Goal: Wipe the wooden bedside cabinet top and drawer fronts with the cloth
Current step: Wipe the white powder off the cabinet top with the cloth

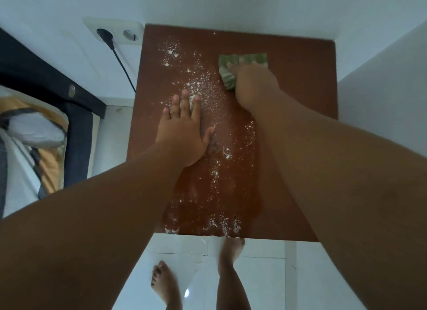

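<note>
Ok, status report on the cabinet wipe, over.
Right hand pressing green cloth on cabinet top. Left hand flat, open. White powder mid-top unwiped. Nothing blocking.

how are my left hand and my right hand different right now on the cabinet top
The left hand lies flat with fingers spread, while the right hand presses down on the green cloth.

The left hand sits amid the white powder near the middle; the right hand is farther back, toward the right, on cleaner wood.

The left hand holds no cloth; a small white lump shows between its fingers.

Both rest on the cabinet top.
</note>
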